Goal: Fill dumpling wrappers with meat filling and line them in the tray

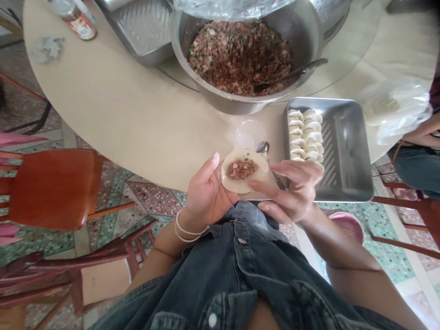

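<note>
A round white dumpling wrapper point(229, 182) rests on the fingers of my left hand point(208, 199), with the thumb raised at its left side. A mound of minced meat filling point(242, 169) with green bits lies on the wrapper, which is flat and unfolded. My right hand point(297, 192) is at the wrapper's right side, fingers apart, one fingertip at its lower right edge. Just beyond the wrapper stands a small clear dish point(250, 133). A metal utensil point(264, 147) lies beside it, partly hidden by my right hand.
A large metal bowl point(230, 104) holds meat filling and a spoon point(295, 73). To the right, a metal tray point(347, 151) carries two rows of folded dumplings point(305, 133). Another tray point(140, 32), a jar point(77, 20) and a plastic bag point(395, 107) are on the round table point(137, 119). Chairs stand around.
</note>
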`<state>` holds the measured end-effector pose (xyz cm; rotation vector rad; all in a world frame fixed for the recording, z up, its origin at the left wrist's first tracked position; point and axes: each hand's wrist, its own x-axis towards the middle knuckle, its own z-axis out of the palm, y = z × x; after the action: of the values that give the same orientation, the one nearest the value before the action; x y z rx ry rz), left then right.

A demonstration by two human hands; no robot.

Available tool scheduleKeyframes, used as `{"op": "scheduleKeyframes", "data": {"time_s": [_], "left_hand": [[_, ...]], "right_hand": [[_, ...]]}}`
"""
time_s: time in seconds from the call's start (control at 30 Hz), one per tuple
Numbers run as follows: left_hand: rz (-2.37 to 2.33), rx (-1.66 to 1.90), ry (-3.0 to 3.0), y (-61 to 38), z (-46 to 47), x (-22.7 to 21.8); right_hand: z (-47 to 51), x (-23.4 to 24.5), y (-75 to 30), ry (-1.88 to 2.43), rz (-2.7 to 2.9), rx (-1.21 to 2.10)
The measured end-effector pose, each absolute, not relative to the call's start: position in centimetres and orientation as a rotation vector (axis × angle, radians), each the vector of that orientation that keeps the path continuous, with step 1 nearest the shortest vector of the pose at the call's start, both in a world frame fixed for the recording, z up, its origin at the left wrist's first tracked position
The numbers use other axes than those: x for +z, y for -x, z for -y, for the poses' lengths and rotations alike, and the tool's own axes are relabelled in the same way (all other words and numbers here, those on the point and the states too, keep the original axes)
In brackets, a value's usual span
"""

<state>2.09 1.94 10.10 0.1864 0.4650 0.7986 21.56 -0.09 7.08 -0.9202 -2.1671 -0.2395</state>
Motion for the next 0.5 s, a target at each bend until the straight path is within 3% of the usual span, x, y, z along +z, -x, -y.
{"op": "scheduleKeyframes", "data": {"time_s": [0.5], "left_hand": [[-0.487, 0.8, -0.319, -2.3, -1.4, 9.1]], "right_hand": [[-0.3, 6.8, -20.5, 0.902, 2.018, -0.178]]}}
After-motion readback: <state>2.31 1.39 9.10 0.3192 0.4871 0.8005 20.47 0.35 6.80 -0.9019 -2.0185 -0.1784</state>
